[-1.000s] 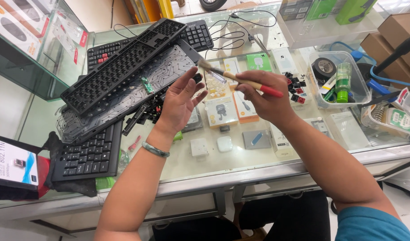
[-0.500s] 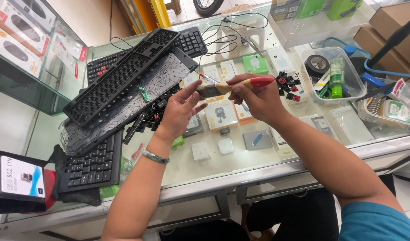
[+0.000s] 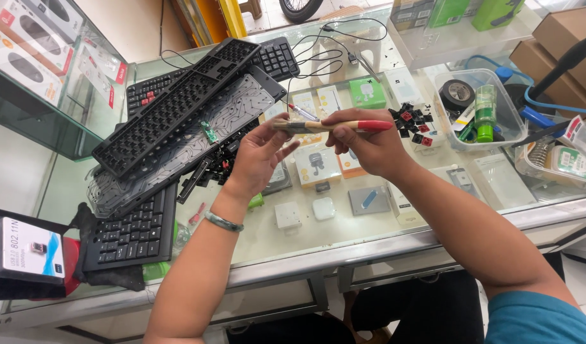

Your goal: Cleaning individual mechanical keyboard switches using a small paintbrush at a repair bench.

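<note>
A paint brush [image 3: 334,125] with a pale wooden handle and a red end is held level above the glass surface [image 3: 293,236], between the two hands. The right hand [image 3: 369,143] is closed around the red end of the handle, so this grip is shut on the brush. The left hand [image 3: 258,156] is raised at the other end, where the bristles are; its fingers are spread and only the fingertips [image 3: 277,127] are seen at the bristles, so this grip is loose and mostly open, and it cannot be told if the bristles are truly pinched. Just beside the left hand, to its left, a keyboard frame [image 3: 178,102] and a clear circuit sheet [image 3: 197,137] are laid tilted, one over the other. Three other black keyboards can be counted: one at the back [image 3: 277,57], one behind the frame [image 3: 146,92], one in front [image 3: 130,232]. One heap of loose black and red keycaps [image 3: 414,124] is seen near the right hand, and one clear plastic box [image 3: 477,108] well apart from it.
</note>
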